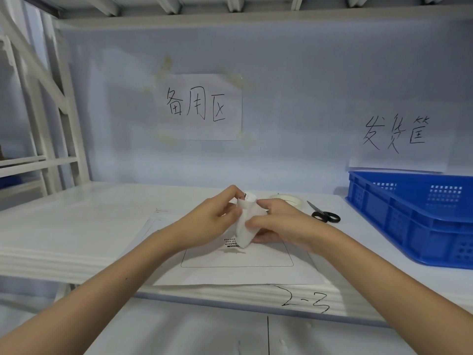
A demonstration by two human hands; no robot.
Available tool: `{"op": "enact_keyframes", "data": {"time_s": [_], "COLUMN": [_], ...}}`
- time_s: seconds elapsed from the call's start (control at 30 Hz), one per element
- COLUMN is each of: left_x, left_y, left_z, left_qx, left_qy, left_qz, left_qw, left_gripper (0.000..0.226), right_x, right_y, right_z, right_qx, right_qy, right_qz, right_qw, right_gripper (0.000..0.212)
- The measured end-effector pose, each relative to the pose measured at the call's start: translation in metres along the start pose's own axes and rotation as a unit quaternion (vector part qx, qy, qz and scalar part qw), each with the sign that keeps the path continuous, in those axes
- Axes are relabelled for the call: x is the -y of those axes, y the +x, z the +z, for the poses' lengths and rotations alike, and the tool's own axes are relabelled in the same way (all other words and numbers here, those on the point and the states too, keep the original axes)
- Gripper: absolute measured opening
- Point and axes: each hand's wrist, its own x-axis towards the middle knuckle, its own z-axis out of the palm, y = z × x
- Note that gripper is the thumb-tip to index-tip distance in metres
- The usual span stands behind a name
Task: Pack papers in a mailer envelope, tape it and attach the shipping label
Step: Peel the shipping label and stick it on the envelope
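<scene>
Centre frame, your left hand (217, 221) & right hand (276, 226) both pinch the white curled paper shipping label (245, 226), peeling its backing; next, press it inside the outlined box on the flat white mailer envelope (238, 272).

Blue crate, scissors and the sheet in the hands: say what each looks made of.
Blue crate: rigid moulded plastic, slightly glossy, with perforated walls. Scissors: grey metal blades, black handle loops, probably plastic. Sheet held by the left hand and right hand: thin white paper that curls, perhaps label backing.

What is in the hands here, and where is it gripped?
A curled white label sheet: left hand pinches its upper left edge, right hand grips its lower right side, above the envelope.
</scene>
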Motion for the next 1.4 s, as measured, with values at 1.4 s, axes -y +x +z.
{"op": "enact_keyframes", "data": {"time_s": [1.4], "left_x": [0.064], "left_y": [-0.05], "left_z": [-0.039], "left_qx": [0.08], "left_qy": [0.308], "left_qz": [0.068], "left_qw": [0.946], "left_gripper": [0.017], "right_x": [-0.038], "right_y": [0.004], "right_z": [0.01], "right_qx": [-0.088], "right_qy": [-0.565], "right_qz": [-0.232], "right_qw": [0.787], "right_gripper": [0.015]}}
